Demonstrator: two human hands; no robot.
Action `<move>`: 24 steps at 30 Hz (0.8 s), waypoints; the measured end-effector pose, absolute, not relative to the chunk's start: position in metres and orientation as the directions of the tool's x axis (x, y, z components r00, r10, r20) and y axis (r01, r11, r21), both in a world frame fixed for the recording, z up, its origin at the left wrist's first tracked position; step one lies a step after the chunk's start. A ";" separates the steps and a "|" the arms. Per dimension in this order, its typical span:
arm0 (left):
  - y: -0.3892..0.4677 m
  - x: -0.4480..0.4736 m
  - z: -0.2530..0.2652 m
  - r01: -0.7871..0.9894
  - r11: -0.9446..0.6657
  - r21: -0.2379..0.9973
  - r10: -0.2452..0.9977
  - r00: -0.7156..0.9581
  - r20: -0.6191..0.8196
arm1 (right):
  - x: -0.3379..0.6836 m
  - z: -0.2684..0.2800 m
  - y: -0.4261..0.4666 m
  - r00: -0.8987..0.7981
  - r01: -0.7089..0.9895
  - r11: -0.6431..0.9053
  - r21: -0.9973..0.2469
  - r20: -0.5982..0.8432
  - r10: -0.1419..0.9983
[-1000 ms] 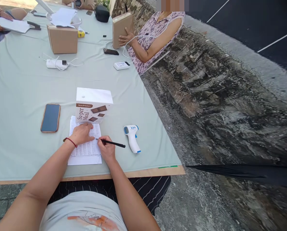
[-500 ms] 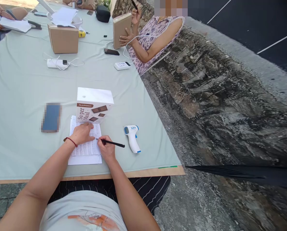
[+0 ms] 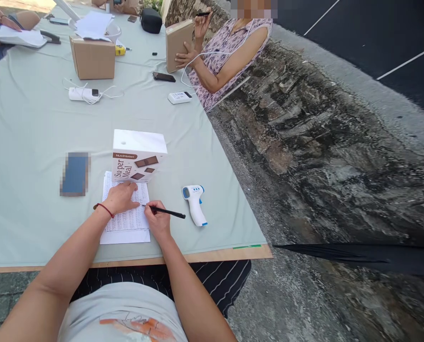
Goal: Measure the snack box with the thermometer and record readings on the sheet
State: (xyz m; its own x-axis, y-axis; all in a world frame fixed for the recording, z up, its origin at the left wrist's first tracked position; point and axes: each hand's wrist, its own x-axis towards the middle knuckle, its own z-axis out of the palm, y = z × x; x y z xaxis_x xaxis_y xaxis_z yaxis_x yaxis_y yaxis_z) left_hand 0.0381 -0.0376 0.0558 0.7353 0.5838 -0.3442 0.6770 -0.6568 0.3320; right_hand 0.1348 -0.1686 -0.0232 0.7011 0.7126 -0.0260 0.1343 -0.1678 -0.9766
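Step in hand, as judged: marking an entry on the printed sheet [image 3: 126,219] lying at the bench [image 3: 30,142] near edge. Left hand [image 3: 121,198] flat, fingers spread, pinning it. Right hand [image 3: 157,219] closed around black pen [image 3: 165,211], tip on paper. Next stroke needs the sheet steady. Box [image 3: 137,156] beyond reads "NutriMotion", "Super Meal".

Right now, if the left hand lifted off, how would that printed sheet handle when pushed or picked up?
The printed sheet looks like thin paper, so probably floppy and very light. The left hand pins it flat on the tablecloth; freed, it would likely slide or lift easily. The white box stands at its far edge.
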 end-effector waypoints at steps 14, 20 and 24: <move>-0.038 0.038 0.056 0.676 -0.658 0.333 0.581 0.736 -0.346 | 0.135 -0.022 -0.168 0.699 0.150 -0.166 -0.975 -0.015 0.715; -0.038 0.038 0.055 0.673 -0.657 0.340 0.583 0.740 -0.336 | 0.134 -0.023 -0.169 0.727 0.152 -0.158 -0.976 0.002 0.686; -0.037 0.038 0.055 0.675 -0.658 0.335 0.583 0.737 -0.341 | 0.134 -0.024 -0.168 0.728 0.152 -0.178 -0.972 -0.012 0.686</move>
